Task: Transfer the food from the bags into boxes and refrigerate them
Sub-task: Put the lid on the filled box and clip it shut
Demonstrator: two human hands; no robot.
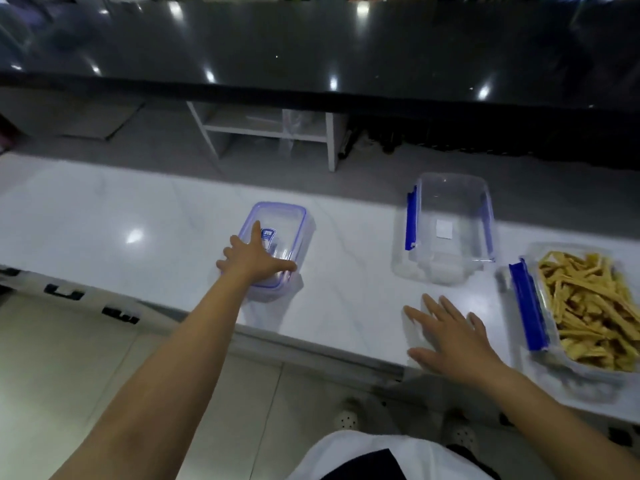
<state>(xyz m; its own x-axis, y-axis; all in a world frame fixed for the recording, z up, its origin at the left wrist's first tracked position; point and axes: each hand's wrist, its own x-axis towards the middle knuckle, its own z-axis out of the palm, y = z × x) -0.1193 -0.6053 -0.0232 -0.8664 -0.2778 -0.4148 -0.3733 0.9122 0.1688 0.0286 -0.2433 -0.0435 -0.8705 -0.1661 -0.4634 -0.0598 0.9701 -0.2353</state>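
**Three boxes, two hands on a white counter**

Across the middle of the frame runs a white counter point(121, 216), and three clear plastic food boxes with blue trim sit on it. At centre is the lidded box point(277, 247), small, its blue-rimmed lid in place and a blue label on top. The left hand point(254, 259) lies on this lid with fingers spread and straight, the thumb stretched along the near edge; it presses or rests rather than grips. To the right of centre stands the empty box point(450, 226), larger, without a lid, with blue clip flaps on its left and right sides and a small white sticker showing through its base. At the right edge of the frame is the filled box point(530, 303), also lidless, with one blue clip flap visible on its left side; it holds the food, a heap of yellow-brown strips point(588, 306). I cannot tell what the strips are made of.

The right hand point(450, 336) lies flat on the counter near the lower right, fingers straight and fanned, holding nothing, between the empty box and the filled box and touching neither.

Beyond the counter, at upper centre, stands one white shelf unit point(270, 129) beneath a long black glossy surface point(311, 43).
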